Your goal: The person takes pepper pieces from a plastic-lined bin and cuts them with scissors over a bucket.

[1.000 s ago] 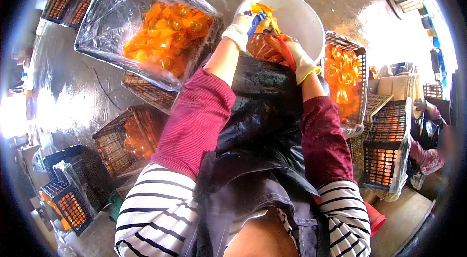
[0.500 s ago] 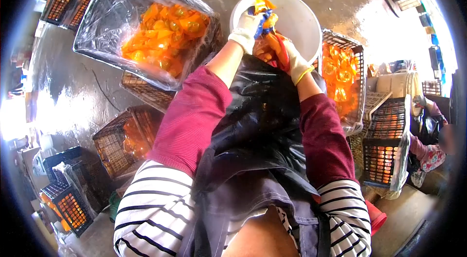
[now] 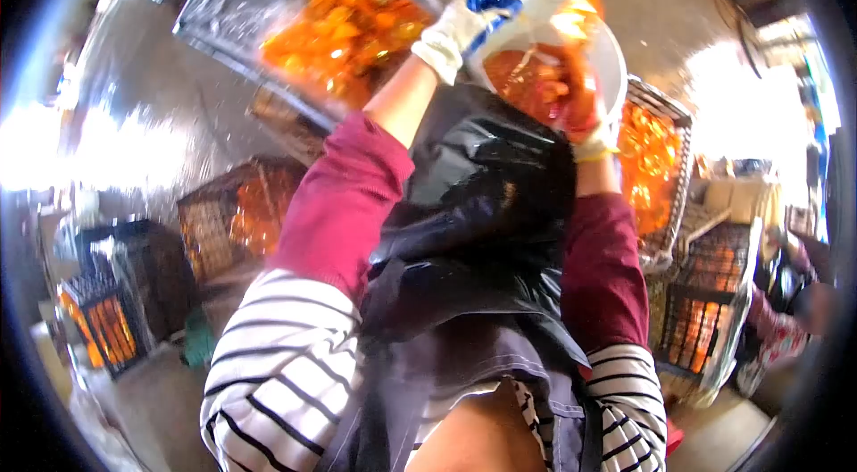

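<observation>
My left hand point(image 3: 466, 30), in a white glove with blue-coated fingers, is by the left rim of a white bucket point(image 3: 616, 61). Its fingers are spread, and I see nothing in them. On the bucket's right side is my right hand point(image 3: 582, 106), in a glove with a red-orange coating and a yellow cuff, smeared by motion. A shiny orange piece point(image 3: 576, 21) stands out above its fingertips and seems held there. Reddish-brown round pieces point(image 3: 527, 79) lie inside the bucket; their kind is unclear. A black apron point(image 3: 486, 168) reaches up to the bucket's near side.
Left of the bucket, a plastic-lined crate point(image 3: 223, 52) holds glossy orange pieces point(image 3: 344, 34). Another crate point(image 3: 683, 168) with orange contents stands close on the right. More crates point(image 3: 701, 311) are stacked beyond it, near another person point(image 3: 777, 320). Further crates point(image 3: 107, 320) stand at lower left.
My hands were together over the bucket around a blue-and-orange bundle. Now they are apart: the left has opened at the rim, and the right has moved rightward. The view has shifted slightly.
</observation>
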